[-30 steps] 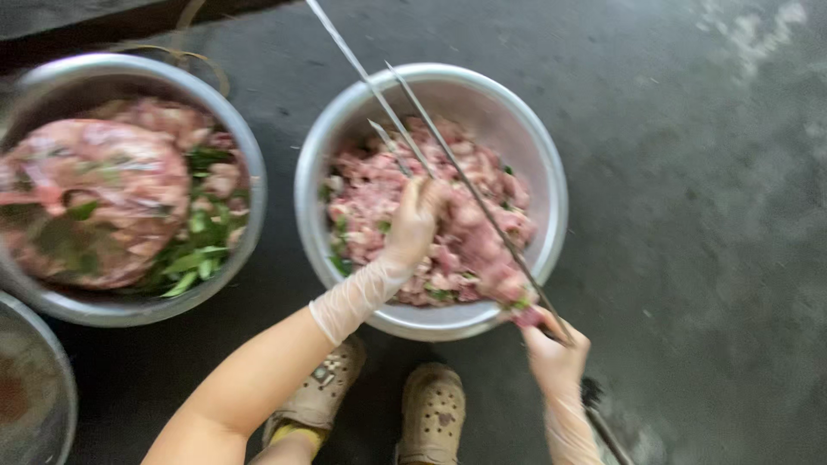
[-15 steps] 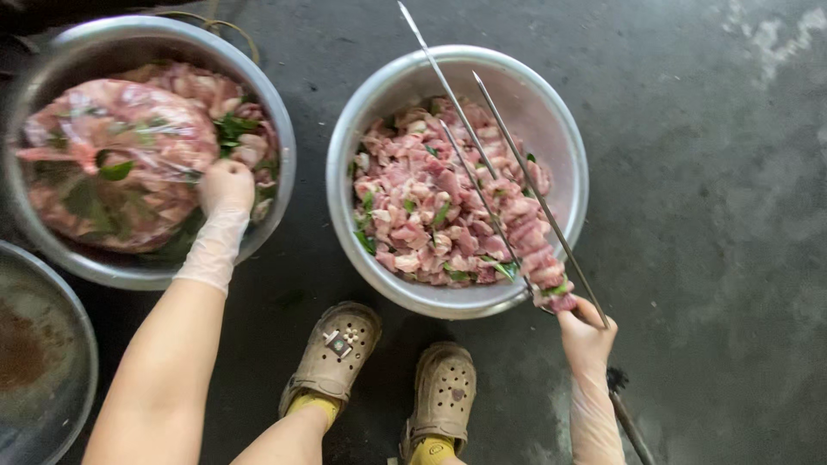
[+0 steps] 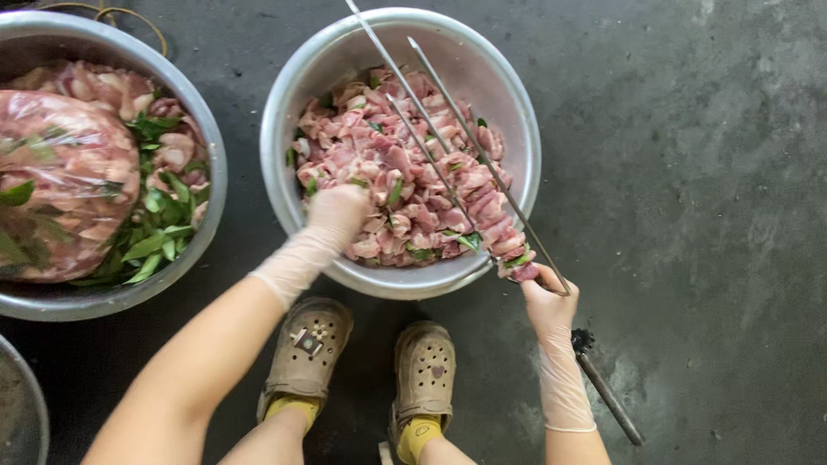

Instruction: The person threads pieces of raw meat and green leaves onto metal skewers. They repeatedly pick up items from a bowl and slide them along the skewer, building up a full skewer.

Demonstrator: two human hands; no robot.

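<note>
The right hand point(image 3: 547, 303), gloved in thin clear plastic, is closed around the lower ends of a bundle of long metal skewers point(image 3: 448, 138), just outside the near right rim of the middle bowl point(image 3: 508, 103). Several chunks of raw meat point(image 3: 500, 226) are seen threaded low on the skewers, close above that hand, with bits of green leaf among them, while the bare upper lengths slant up and away across the bowl and past its far rim. The left hand point(image 3: 340, 211), gloved likewise, is laid with fingers curled down into the heap of cut pink meat point(image 3: 388, 164) filling the bowl, at its near left side; whether a piece is gripped cannot be told. Green leaf scraps are scattered through that heap. A dark rod-like handle point(image 3: 607, 392) is lying on the grey concrete floor point(image 3: 706, 215), near the bowl on its right and just below the right wrist. Two tan clogs point(image 3: 306, 353) worn with yellow socks are planted on the floor directly in front of the bowl. To the left of the bowl, a second metal bowl point(image 3: 207, 146) is seen, holding a plastic bag of meat point(image 3: 60, 181), loose meat pieces and green leaves point(image 3: 159, 228).
</note>
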